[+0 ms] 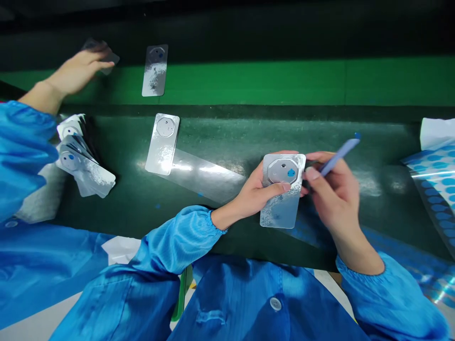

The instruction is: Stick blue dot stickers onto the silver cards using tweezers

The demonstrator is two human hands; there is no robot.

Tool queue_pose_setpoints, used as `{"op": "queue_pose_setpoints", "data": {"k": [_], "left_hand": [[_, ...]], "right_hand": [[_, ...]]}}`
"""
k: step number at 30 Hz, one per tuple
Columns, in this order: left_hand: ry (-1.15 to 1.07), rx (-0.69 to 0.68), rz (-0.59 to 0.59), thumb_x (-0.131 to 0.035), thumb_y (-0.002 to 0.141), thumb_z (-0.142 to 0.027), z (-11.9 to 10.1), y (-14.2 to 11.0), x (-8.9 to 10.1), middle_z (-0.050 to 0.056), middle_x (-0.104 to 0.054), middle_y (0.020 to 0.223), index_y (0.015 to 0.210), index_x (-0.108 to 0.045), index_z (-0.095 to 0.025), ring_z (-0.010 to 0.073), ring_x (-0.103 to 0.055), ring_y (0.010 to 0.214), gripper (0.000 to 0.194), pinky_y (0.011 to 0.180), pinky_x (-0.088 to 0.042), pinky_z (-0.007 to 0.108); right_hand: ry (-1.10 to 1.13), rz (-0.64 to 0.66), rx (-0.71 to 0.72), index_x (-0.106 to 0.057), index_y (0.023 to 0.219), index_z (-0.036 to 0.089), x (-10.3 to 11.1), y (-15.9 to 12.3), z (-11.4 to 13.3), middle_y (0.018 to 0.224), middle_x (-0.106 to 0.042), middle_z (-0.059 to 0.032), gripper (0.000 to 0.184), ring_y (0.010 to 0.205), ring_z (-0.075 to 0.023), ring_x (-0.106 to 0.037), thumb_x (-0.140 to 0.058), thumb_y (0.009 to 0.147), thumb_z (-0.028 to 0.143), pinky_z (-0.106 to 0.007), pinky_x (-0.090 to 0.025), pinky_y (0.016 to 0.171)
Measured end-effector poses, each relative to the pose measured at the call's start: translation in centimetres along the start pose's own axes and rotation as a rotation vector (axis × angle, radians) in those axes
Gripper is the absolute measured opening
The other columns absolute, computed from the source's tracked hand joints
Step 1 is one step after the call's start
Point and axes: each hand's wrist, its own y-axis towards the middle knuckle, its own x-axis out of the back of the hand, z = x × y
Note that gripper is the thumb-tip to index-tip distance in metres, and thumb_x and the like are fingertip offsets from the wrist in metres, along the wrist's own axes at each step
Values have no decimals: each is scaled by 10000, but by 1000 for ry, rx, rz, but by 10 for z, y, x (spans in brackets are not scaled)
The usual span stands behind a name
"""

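My left hand (258, 192) is closed around a silver metal plate (282, 192) that has a round disc and a small blue dot near its top. My right hand (332, 192) pinches a blue tweezer-like tool (339, 154), its gripping end next to the plate's right edge. Both hands are over the dark green work surface (249, 137). A second silver plate (162, 143) lies to the left, partly on a clear film strip (202, 173).
A co-worker's hand (76, 68) at the far left touches a plate on the green belt (284, 80), where another plate (155, 70) lies. A stack of plates (83, 163) is at the left. Sheets of blue dot stickers (435, 182) lie at the right.
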Motion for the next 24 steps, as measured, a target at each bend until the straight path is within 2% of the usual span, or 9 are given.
{"op": "queue_pose_setpoints", "data": {"k": [2, 3, 5, 8, 14, 18, 24], "left_hand": [[34, -43, -34, -998, 902, -488, 2, 0, 0, 128, -853, 1358, 1602, -633, -265, 318, -840, 1223, 821, 1098, -652, 437], [44, -57, -35, -991, 910, -502, 2, 0, 0, 124, -863, 1327, 1601, -637, -263, 321, -829, 1257, 813, 1122, -637, 438], [53, -68, -25, -973, 932, -525, 2, 0, -1, 114, -877, 1268, 1602, -638, -266, 324, -818, 1288, 792, 1156, -618, 453], [76, -80, -23, -956, 953, -536, 3, -1, -3, 112, -878, 1272, 1595, -639, -266, 333, -800, 1344, 766, 1199, -595, 470], [118, -168, 24, -872, 1050, -499, 14, -4, -5, 162, -794, 1513, 1662, -524, -241, 330, -724, 1496, 749, 1260, -551, 457], [120, -140, 0, -894, 1029, -499, 15, -4, -3, 172, -745, 1594, 1669, -532, -237, 335, -713, 1502, 780, 1247, -556, 442], [110, -94, -49, -945, 951, -506, 10, -4, -3, 117, -848, 1369, 1619, -635, -248, 335, -768, 1391, 781, 1225, -580, 462]], "right_hand": [[49, 116, -90, -768, 1252, 307, -5, -5, -5, 1087, -722, -37, 321, 895, -215, -690, -827, 1046, 547, -367, -615, 782], [69, 135, -99, -769, 1237, 305, -7, -7, -7, 1094, -739, -35, 330, 948, -224, -708, -839, 1034, 556, -369, -625, 824], [80, 115, -85, -773, 1190, 301, -12, -8, -9, 1093, -749, -32, 308, 997, -227, -713, -849, 1029, 554, -361, -627, 855], [80, 59, -61, -763, 1103, 292, -16, -7, -11, 1020, -712, -14, 264, 915, -202, -676, -855, 1029, 528, -330, -601, 791], [111, -16, -41, -731, 1000, 273, -19, -9, -15, 964, -673, -2, 236, 884, -188, -652, -875, 1009, 460, -314, -577, 796], [98, -25, -43, -738, 990, 268, -18, -9, -17, 972, -681, -4, 200, 881, -188, -654, -847, 1009, 435, -320, -575, 803], [64, 21, -45, -702, 1010, 289, -16, -8, -19, 1001, -692, -27, 207, 884, -227, -669, -823, 1013, 457, -363, -607, 774]]}}
